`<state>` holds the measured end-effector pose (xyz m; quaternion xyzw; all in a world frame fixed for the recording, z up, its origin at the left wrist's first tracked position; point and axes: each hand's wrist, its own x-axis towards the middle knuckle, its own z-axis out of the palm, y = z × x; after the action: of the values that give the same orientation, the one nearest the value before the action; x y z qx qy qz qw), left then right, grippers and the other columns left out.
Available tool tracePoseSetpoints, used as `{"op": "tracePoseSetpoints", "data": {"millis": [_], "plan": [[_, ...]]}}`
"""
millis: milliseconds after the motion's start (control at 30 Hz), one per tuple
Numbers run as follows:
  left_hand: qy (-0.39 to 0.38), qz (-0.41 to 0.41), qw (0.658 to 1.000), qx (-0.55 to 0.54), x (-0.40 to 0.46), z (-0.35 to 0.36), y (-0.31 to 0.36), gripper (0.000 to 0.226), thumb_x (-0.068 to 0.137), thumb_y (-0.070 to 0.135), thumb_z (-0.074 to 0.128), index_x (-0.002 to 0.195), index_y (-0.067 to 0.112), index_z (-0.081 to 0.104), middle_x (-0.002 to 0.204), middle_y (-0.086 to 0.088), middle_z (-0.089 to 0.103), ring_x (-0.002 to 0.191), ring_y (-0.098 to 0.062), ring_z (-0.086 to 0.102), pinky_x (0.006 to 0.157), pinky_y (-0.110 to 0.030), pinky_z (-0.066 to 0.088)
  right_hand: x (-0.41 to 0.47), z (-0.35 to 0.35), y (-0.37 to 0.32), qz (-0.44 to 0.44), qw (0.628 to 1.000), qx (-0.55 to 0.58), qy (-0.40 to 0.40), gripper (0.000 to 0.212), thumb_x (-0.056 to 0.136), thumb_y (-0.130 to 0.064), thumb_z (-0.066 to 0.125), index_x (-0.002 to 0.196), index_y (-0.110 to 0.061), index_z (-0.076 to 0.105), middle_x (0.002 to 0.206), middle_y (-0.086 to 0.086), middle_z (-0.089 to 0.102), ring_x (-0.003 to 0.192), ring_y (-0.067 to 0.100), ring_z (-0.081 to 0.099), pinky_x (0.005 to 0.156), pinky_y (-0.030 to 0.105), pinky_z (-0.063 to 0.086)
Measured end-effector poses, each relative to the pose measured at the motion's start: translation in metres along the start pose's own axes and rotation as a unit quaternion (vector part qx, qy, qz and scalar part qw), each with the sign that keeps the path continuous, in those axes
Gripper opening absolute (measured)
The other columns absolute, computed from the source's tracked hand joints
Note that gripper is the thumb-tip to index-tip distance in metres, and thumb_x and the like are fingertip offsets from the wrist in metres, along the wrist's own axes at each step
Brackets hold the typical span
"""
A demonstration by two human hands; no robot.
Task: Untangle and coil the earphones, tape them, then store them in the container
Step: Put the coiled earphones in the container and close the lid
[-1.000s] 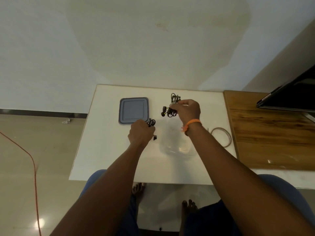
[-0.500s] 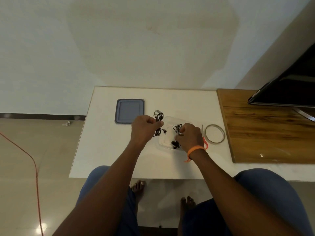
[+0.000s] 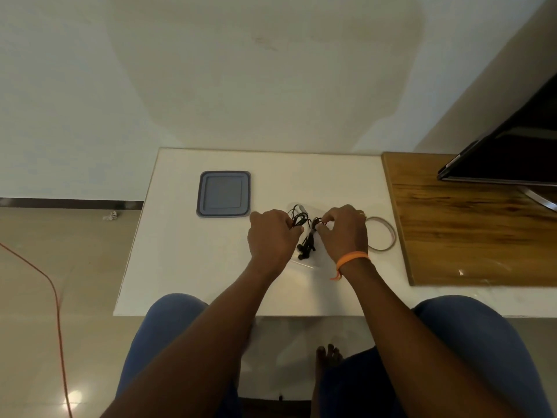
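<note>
Over the white worktop [image 3: 187, 267], both hands hold the black earphones [image 3: 306, 236] above a clear container [image 3: 304, 265]: the left hand [image 3: 272, 236] grips a cord bunch, the right hand [image 3: 343, 230] pinches another strand. At the hands' 10 o'clock lies a grey lid [image 3: 224, 194]; at 3 o'clock, a tape roll [image 3: 382, 233].

A: What are the hands doing?

B: The left hand [image 3: 272, 236] grips one tangle of thin black earphone wire [image 3: 298, 219]. The right hand [image 3: 343, 229], with an orange wristband [image 3: 351, 257], pinches a second black bundle [image 3: 308, 244] hanging over the clear plastic container [image 3: 303, 262].

A: And nearby?

B: On the white table [image 3: 187, 260], a grey square lid [image 3: 224, 194] lies left of the hands; a roll of clear tape [image 3: 382, 233] lies just right. A wooden board [image 3: 470, 230] adjoins.
</note>
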<state>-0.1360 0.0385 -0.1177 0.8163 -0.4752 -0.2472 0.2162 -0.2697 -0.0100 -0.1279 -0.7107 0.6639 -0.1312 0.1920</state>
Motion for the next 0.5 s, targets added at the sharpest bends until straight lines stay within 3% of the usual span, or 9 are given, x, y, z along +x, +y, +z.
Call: {"op": "tracePoseSetpoints", "data": {"millis": [100, 200, 333, 500], "plan": [[0.035, 0.042, 0.987, 0.154, 0.002, 0.009, 0.002, 0.026, 0.086, 0.041, 0.064, 0.089, 0.017, 0.074, 0.1, -0.004, 0.055, 0.105, -0.026, 0.043, 0.08, -0.034, 0.04, 0.0, 0.0, 0.004, 0.019, 1.0, -0.016, -0.003, 0.011, 0.082, -0.02, 0.075, 0.093, -0.019, 0.072, 0.11, 0.006, 0.057, 0.107, 0.025, 0.05, 0.086, 0.033, 0.045], [0.051, 0.061, 0.972, 0.221, 0.004, 0.018, -0.002, 0.026, 0.086, 0.042, 0.063, 0.087, 0.016, 0.07, 0.101, -0.003, 0.046, 0.103, -0.025, 0.039, 0.083, -0.035, 0.033, -0.007, 0.008, 0.005, 0.022, 1.0, -0.015, -0.006, 0.02, 0.078, -0.016, 0.08, 0.096, -0.019, 0.074, 0.11, 0.005, 0.051, 0.105, 0.025, 0.048, 0.086, 0.034, 0.048], [0.041, 0.078, 0.958, 0.272, 0.005, 0.026, -0.008, 0.027, 0.08, 0.045, 0.07, 0.081, 0.018, 0.068, 0.099, -0.003, 0.044, 0.101, -0.026, 0.04, 0.082, -0.037, 0.029, -0.013, 0.018, 0.009, 0.009, 1.0, -0.023, 0.006, 0.026, 0.076, -0.011, 0.079, 0.1, -0.018, 0.073, 0.11, 0.004, 0.044, 0.102, 0.026, 0.046, 0.082, 0.031, 0.042], [0.018, 0.035, 0.968, 0.248, 0.008, 0.032, -0.015, 0.04, 0.081, 0.057, 0.067, 0.089, 0.018, 0.073, 0.103, -0.002, 0.047, 0.105, -0.026, 0.038, 0.08, -0.038, 0.029, -0.015, 0.025, 0.007, 0.024, 0.999, -0.001, 0.039, 0.024, 0.077, -0.009, 0.078, 0.1, -0.018, 0.075, 0.12, 0.008, 0.043, 0.109, 0.029, 0.042, 0.083, 0.032, 0.041]]}}
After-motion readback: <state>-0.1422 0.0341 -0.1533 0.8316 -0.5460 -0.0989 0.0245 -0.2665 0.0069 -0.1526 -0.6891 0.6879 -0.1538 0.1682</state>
